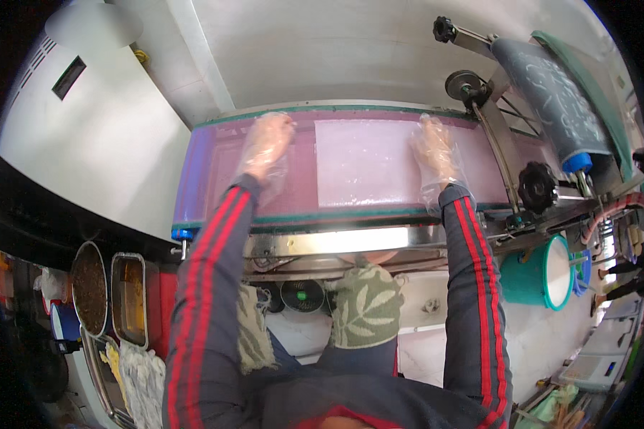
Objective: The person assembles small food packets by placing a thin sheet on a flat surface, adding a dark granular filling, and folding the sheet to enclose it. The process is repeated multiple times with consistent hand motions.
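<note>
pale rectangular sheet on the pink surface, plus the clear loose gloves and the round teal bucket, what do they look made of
Pale rectangular sheet: smooth and glossy, perhaps wet, with small bright specks; the look doesn't settle its material.
Clear loose gloves: probably thin plastic film, as they are see-through and crinkled with shiny highlights.
Round teal bucket: likely moulded plastic, smooth and evenly coloured.

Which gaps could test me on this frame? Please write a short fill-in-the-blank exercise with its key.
1. The left hand and right hand wear gloves that are ____ (transparent or opaque).
2. The pale sheet has the right hand at its ____ end (left or right).
3. The large green cloth bears a ____ pattern (leaf or checked).
4. The bucket is ____ (green or orange).

Missing words: transparent; right; leaf; green.
</note>
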Tool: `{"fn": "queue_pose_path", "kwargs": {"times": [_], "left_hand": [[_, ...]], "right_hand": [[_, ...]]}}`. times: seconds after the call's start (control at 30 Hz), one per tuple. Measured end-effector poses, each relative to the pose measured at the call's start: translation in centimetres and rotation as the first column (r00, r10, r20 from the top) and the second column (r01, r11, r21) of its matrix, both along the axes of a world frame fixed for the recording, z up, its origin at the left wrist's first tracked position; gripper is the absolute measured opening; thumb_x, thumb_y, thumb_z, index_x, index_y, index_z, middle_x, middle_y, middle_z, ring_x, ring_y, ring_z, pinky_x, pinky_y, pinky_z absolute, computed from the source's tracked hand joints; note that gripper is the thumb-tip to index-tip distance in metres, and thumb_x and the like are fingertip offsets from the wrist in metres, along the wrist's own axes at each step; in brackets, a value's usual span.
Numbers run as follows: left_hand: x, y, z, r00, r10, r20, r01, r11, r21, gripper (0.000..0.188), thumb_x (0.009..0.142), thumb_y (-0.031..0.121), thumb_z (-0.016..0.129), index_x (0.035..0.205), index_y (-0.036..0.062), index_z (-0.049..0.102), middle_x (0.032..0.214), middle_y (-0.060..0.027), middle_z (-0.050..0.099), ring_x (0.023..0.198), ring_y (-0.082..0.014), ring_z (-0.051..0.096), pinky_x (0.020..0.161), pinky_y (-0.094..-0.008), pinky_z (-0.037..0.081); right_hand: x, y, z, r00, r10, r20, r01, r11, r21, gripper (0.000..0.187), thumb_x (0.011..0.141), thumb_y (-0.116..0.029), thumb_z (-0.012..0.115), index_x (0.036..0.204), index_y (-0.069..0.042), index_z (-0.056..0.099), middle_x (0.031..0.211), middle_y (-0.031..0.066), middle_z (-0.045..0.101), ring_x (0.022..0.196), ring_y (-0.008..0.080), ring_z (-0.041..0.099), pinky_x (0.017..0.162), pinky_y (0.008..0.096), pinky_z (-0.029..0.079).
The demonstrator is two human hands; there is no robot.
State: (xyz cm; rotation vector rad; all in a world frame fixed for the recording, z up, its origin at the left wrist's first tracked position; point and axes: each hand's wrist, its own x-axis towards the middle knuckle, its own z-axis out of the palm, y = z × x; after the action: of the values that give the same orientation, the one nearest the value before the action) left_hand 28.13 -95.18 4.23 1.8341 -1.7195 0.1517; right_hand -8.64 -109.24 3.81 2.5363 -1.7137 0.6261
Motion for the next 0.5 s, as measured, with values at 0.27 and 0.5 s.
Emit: {"fn": "queue_pose_path", "kwargs": {"times": [0.27,0.5], "left_hand": [[-7.0,-6.1,-1.7,0.797,-0.162,-0.583,0.275,0.955,0.111,0.036,0.092,0.037,0.068,0.101,0.0019,0.073,0.1,-0.0197,0.073,0.096,-0.0381,0.068,0.087,-0.0475,0.053],[-9.2,-2.5,0.8,0.989,-0.144,-0.036,0.148,0.919,0.366,0.041,0.092,0.04,0.068,0.102,0.0006,0.074,0.108,-0.0222,0.072,0.102,-0.0384,0.069,0.091,-0.0465,0.052]], "right_hand": [[-0.4,-3.6,-4.3,0.995,-0.048,0.093,0.026,0.974,0.226,0.041,0.085,-0.026,0.067,0.115,0.001,0.071,0.121,0.0272,0.07,0.116,0.0458,0.065,0.101,0.049,0.052],[1.4,-0.3,-1.5,0.995,-0.031,0.092,0.008,0.971,0.237,0.029,0.089,-0.022,0.064,0.105,0.0,0.073,0.101,0.0243,0.074,0.096,0.0432,0.07,0.087,0.0493,0.054]]}}
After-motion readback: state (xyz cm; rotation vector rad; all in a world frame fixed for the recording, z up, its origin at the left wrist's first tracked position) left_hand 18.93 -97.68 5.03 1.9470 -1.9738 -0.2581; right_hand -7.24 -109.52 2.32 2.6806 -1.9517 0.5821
